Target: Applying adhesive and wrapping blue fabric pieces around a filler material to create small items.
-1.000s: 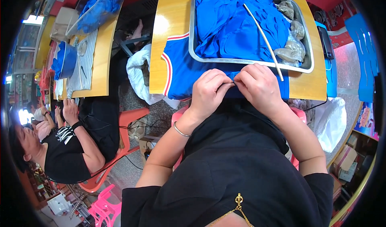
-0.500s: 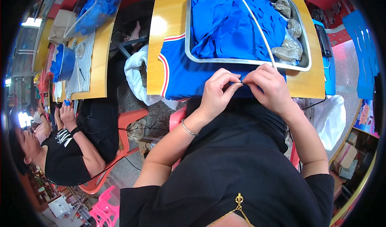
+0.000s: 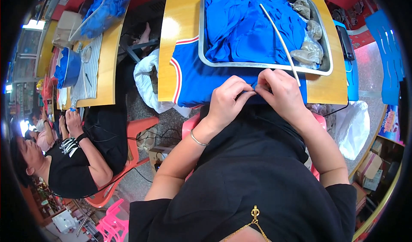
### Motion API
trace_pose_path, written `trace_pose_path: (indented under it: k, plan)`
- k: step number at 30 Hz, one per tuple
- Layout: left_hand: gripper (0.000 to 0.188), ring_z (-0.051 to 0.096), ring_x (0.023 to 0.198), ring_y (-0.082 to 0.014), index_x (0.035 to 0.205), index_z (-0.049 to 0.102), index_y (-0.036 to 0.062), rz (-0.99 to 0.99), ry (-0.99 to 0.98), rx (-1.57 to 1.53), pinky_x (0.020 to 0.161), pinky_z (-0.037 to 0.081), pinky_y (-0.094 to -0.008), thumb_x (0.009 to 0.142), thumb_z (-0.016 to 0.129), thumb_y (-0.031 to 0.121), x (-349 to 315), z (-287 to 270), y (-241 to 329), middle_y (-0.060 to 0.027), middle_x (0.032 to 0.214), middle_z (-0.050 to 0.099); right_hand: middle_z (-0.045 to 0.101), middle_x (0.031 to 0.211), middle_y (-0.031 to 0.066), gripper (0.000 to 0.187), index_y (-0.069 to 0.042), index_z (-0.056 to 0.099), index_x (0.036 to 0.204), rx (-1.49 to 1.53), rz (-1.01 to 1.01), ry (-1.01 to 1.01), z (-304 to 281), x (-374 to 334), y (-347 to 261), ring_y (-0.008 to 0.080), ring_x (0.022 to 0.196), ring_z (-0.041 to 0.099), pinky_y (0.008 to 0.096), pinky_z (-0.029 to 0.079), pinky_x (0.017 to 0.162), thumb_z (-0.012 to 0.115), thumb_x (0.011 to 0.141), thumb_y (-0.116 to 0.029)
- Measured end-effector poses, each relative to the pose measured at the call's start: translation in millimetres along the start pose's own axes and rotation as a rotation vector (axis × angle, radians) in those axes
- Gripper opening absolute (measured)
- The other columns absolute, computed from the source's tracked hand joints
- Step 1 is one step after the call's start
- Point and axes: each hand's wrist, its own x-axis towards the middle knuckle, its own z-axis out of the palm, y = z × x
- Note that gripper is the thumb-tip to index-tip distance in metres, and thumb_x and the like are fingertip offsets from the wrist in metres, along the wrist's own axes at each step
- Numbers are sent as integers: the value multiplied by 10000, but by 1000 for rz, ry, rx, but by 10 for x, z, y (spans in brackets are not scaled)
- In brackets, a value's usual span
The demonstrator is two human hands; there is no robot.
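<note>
My left hand [image 3: 226,97] and my right hand [image 3: 281,91] meet at the table's near edge, fingertips almost touching. Each has thumb and forefinger closed in a pinch. A small blue piece of cloth [image 3: 254,86] shows between the fingertips, mostly covered by them. Under and beyond the hands lies a blue garment [image 3: 193,84] with red-and-white striped trim. A metal tray [image 3: 257,65] rests partly on it, heaped with blue cloth pieces [image 3: 240,27]. Across the heap leans a thin white stick [image 3: 278,37], its lower end past the tray rim beside my right hand.
Clear bags of brownish contents [image 3: 309,54] fill the tray's right side. A white sack [image 3: 146,81] stands left of the table, a white plastic bag [image 3: 352,128] to the right. At a table [image 3: 105,87] on the left, a person [image 3: 73,164] sits handling something blue.
My hands have shifted slightly, the right one turning so its fingers curl more over the blue cloth. The pinched piece shows less. The tray and garment stay in place.
</note>
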Motion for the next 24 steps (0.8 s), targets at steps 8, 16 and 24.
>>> trace_pose_path:
  k: [8,16,24]
  plan:
    - [102,598,687,-243,787,622,14,59,-21,49,584,482,-307,723,701,22,18,-93,-77,-94,797,583,589,793,111,147,-12,574,865,175,-14,-16,-46,-56,-22,275,769,604,355,489,654,649,739,-1]
    - [109,581,684,-200,821,605,-5,-111,-57,-201,581,461,-269,744,680,-17,-25,-68,-98,-95,836,574,581,826,90,82,-18,604,771,97,-79,-1,-14,-57,-20,264,773,605,347,494,665,669,721,-25]
    - [117,605,807,-150,818,606,-3,-56,-44,-215,593,496,-222,744,669,-68,-13,-16,-75,-81,880,576,589,816,74,129,-55,583,785,-164,-27,-20,10,49,-112,235,745,591,351,477,636,679,699,-52]
